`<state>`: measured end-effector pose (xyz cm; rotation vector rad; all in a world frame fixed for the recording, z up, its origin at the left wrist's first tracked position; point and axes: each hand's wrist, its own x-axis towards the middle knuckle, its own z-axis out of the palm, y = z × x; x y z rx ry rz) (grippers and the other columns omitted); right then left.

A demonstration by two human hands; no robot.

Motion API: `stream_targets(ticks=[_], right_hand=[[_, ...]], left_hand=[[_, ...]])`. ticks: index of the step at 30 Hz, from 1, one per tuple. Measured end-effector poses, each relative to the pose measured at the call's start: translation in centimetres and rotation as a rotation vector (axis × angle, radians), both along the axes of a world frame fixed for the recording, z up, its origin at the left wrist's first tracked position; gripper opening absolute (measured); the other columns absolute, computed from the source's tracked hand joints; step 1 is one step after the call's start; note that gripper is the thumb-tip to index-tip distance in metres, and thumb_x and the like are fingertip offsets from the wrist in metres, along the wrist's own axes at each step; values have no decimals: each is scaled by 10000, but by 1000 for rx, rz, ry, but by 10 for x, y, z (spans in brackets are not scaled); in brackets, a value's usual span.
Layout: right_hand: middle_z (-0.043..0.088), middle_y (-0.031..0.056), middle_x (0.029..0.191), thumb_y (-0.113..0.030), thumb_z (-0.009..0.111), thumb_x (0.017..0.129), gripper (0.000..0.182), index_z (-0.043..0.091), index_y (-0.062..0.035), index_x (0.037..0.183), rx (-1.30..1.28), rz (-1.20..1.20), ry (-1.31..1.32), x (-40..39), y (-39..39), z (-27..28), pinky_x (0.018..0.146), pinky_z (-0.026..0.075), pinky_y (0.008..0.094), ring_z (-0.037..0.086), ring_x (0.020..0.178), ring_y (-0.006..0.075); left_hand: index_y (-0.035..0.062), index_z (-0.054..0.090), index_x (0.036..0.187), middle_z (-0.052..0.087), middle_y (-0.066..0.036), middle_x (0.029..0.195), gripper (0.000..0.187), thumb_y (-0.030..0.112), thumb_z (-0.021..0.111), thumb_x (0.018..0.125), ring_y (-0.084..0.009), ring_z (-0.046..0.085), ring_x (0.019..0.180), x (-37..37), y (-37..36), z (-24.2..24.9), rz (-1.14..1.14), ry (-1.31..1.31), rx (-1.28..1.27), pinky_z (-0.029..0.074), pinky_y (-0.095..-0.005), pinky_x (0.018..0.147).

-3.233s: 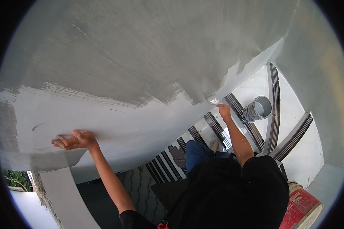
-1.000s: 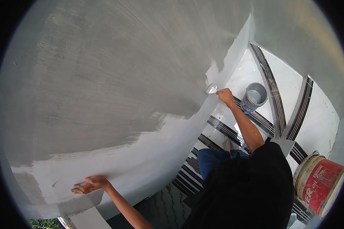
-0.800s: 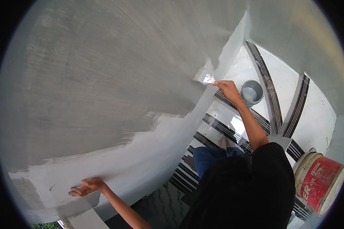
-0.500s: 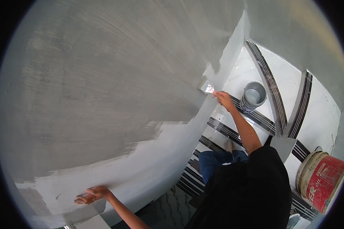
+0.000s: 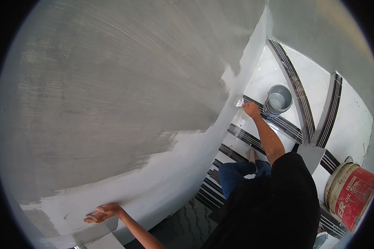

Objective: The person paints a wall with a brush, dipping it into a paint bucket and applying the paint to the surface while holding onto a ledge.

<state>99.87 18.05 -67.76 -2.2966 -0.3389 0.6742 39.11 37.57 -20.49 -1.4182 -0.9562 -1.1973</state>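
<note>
My right hand (image 5: 251, 109) grips a paintbrush (image 5: 239, 102) with a shiny metal band, at the foot of the wall near the edge of the steps. Most of the wall (image 5: 112, 108) is grey, with a fresh whitish paint band (image 5: 162, 174) along its lower part and up the stair edge. My left hand (image 5: 102, 212) is open, its fingers stretched against the painted band at the lower left. Close beside my right hand stands a metal paint can (image 5: 279, 99) with light grey liquid in it, on a step.
White steps (image 5: 316, 66) with dark striped edging (image 5: 293, 72) curve up at the right. A red oil bucket (image 5: 353, 193) with a dirty rim stands at the lower right, with another small container (image 5: 321, 240) partly seen below it. My legs (image 5: 237, 172) are on the stairs.
My right hand has moved the brush right and slightly down, from the grey wall to the edge by the step. A small area where it was looks freshly painted. My left hand stays at the wall.
</note>
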Motion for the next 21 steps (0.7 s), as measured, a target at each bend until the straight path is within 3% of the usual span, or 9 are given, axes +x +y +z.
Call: stream_targets(ticks=[3, 6, 9, 12, 15, 17, 21], right_hand=[[723, 224, 964, -474, 636, 903, 439, 766, -56, 941, 72, 49, -11, -2, 25, 31, 866, 521, 480, 675, 990, 438], [739, 163, 820, -437, 646, 933, 429, 766, -29, 877, 117, 40, -72, -7, 28, 64, 676, 515, 405, 692, 695, 339], [649, 52, 656, -374, 591, 1001, 398, 735, -22, 883, 544, 32, 63, -10, -1, 110, 548, 409, 310, 532, 512, 165], [548, -24, 633, -341, 536, 1050, 345, 689, -48, 952, 886, 76, 578, -7, -30, 176, 521, 310, 246, 385, 523, 64], [549, -28, 659, -342, 510, 1064, 326, 668, -62, 1011, 1024, 210, 581, -2, -27, 183, 547, 321, 240, 383, 564, 62], [556, -24, 676, -334, 513, 1062, 325, 668, -57, 992, 935, 176, 550, 3, -16, 172, 553, 328, 243, 390, 568, 65], [569, -9, 680, -295, 524, 1048, 317, 678, -44, 930, 831, 183, 378, 14, 20, 74, 567, 367, 262, 443, 579, 73]], left_hand=[[-74, 290, 1462, 267, -183, 1494, 650, 446, 347, 1077, -398, 121, 1514, 5, -1, 2, -34, 1, -14, 184, -568, 1228], [-81, 283, 1460, 260, -175, 1495, 666, 461, 342, 1077, -395, 116, 1514, 3, -2, 3, -27, 11, -21, 180, -566, 1232], [-88, 288, 1454, 261, -173, 1494, 679, 473, 343, 1076, -387, 117, 1515, 3, 2, 0, -49, 24, -7, 176, -561, 1235], [-93, 291, 1455, 267, -175, 1490, 684, 474, 344, 1076, -377, 121, 1514, 6, -1, 2, -44, 17, -10, 168, -554, 1238], [-109, 288, 1460, 292, -192, 1492, 700, 473, 346, 1076, -381, 153, 1507, 7, -2, 2, -19, 18, 11, 181, -547, 1228], [-132, 287, 1468, 331, -224, 1502, 728, 476, 354, 1074, -400, 213, 1492, 3, 2, 1, -9, 14, 43, 213, -543, 1204], [-117, 289, 1467, 313, -209, 1500, 707, 471, 344, 1079, -391, 187, 1501, 6, -1, 1, 2, 10, 26, 205, -540, 1207]])
